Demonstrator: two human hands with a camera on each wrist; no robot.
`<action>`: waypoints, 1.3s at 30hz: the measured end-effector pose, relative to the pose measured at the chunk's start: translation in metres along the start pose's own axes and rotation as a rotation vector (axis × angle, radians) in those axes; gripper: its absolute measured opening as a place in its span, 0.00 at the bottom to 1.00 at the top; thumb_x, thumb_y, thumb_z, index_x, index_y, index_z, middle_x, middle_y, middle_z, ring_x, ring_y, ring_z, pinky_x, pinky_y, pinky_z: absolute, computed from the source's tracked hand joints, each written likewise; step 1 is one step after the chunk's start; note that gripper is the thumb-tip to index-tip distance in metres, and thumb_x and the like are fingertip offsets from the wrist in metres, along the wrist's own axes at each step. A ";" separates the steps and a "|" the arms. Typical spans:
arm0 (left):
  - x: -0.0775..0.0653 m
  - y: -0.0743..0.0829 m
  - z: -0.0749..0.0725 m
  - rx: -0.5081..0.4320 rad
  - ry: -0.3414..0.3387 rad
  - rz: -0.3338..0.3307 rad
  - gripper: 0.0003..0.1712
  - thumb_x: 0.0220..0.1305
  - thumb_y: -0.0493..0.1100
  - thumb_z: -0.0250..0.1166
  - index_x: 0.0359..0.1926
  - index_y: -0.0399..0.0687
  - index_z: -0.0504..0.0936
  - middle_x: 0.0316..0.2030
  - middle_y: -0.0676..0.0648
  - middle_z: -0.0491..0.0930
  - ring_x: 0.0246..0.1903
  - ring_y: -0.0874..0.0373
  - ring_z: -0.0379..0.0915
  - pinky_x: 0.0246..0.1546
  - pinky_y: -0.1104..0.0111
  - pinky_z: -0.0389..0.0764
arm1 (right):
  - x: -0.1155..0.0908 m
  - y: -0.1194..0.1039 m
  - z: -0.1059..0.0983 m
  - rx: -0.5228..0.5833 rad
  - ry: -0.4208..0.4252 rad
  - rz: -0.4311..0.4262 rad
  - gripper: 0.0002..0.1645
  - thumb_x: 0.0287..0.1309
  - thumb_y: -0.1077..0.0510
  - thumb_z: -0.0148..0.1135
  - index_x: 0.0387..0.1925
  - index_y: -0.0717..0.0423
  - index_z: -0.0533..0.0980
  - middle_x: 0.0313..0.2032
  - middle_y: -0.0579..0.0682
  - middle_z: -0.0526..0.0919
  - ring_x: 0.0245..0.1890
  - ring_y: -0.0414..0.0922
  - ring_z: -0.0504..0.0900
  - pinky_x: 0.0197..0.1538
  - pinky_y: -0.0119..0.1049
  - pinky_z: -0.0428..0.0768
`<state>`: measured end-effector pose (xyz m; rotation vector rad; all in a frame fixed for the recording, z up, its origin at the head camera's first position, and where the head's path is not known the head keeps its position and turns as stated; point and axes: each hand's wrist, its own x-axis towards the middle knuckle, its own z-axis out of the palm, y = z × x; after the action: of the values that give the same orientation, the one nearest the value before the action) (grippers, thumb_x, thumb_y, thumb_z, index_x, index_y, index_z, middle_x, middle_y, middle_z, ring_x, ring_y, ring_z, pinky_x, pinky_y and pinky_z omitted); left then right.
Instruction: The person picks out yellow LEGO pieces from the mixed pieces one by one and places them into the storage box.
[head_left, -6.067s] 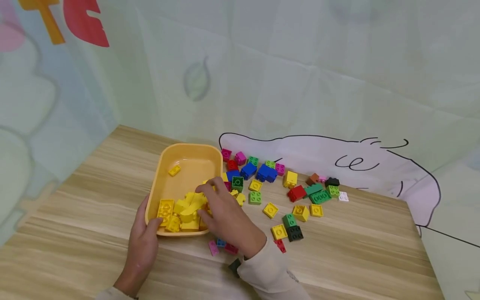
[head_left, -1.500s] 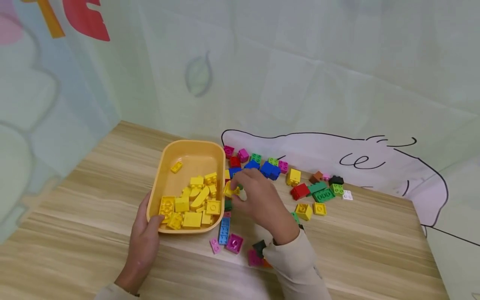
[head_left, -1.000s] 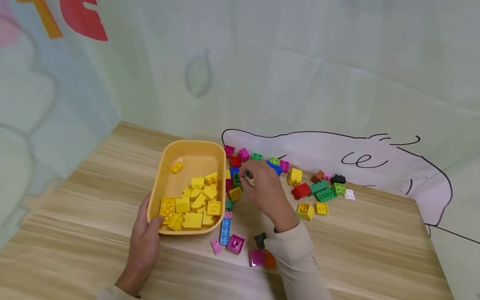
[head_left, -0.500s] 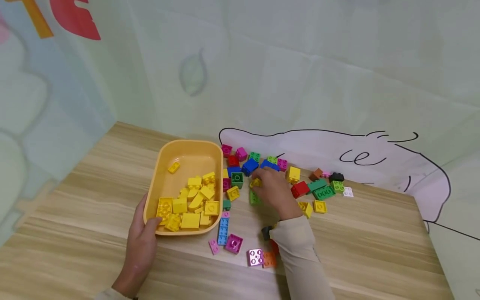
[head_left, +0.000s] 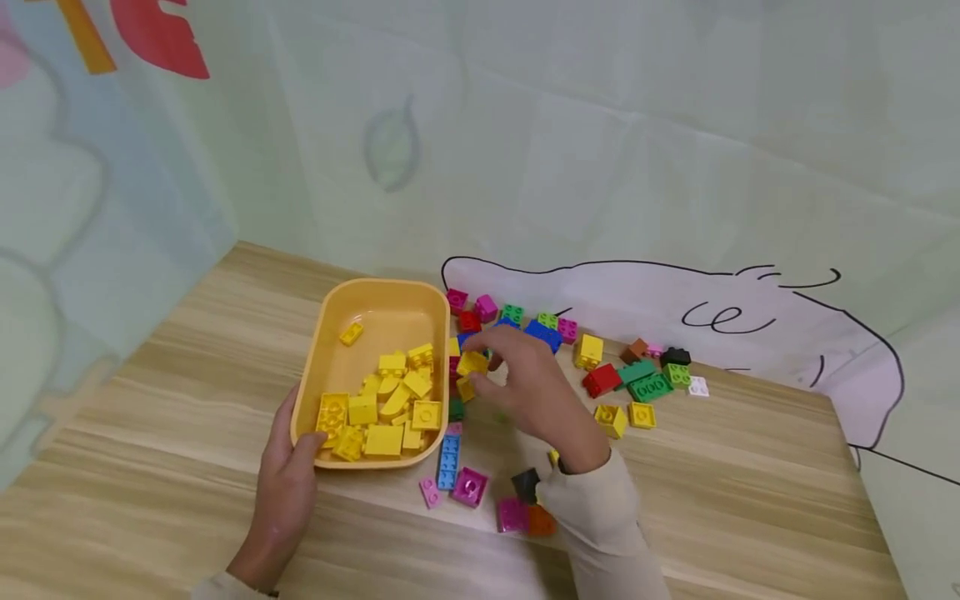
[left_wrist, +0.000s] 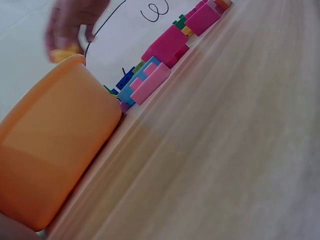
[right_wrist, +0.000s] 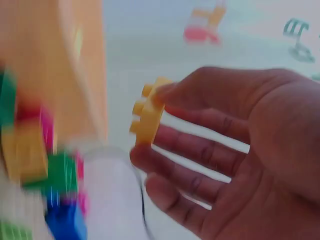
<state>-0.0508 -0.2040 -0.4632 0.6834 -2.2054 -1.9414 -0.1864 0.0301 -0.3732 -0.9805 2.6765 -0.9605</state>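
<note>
A yellow-orange plastic tub (head_left: 367,292) stands on the table with several yellow toy bricks (head_left: 384,442) inside, mostly towards its near end. My left hand (head_left: 288,475) grips its near left side, thumb over the rim. Just right of the tub, my right hand (head_left: 536,392) pinches a yellow building brick (right_wrist: 150,112) between thumb and fingers, studs pointing away from the palm. The left wrist view shows this hand blurred above the tub rim. Another yellow brick (head_left: 466,388) lies below the held one, partly covered by the right hand.
Mixed bricks lie right of the tub, including a blue brick (head_left: 543,335), a red brick (head_left: 602,381) and a green brick (head_left: 651,387). Near the front are a light-blue brick (head_left: 448,462) and a magenta brick (head_left: 470,487). A printed cloth (head_left: 600,167) hangs behind the wooden table (head_left: 750,500).
The right hand left the tub, and half a second ago was at a yellow brick among the pile. It has lifted that brick left towards the tub. The left hand keeps its grip.
</note>
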 end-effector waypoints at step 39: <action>0.000 0.002 0.001 -0.007 0.007 -0.014 0.38 0.75 0.34 0.38 0.79 0.60 0.38 0.79 0.54 0.38 0.77 0.52 0.38 0.76 0.43 0.48 | 0.015 0.019 0.049 -0.221 -0.254 0.256 0.15 0.57 0.60 0.71 0.48 0.51 0.85 0.42 0.47 0.82 0.43 0.45 0.78 0.52 0.43 0.87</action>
<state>-0.0518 -0.2036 -0.4618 0.7054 -2.1945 -1.9502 -0.1926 0.0061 -0.4217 -0.7133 2.6414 -0.4649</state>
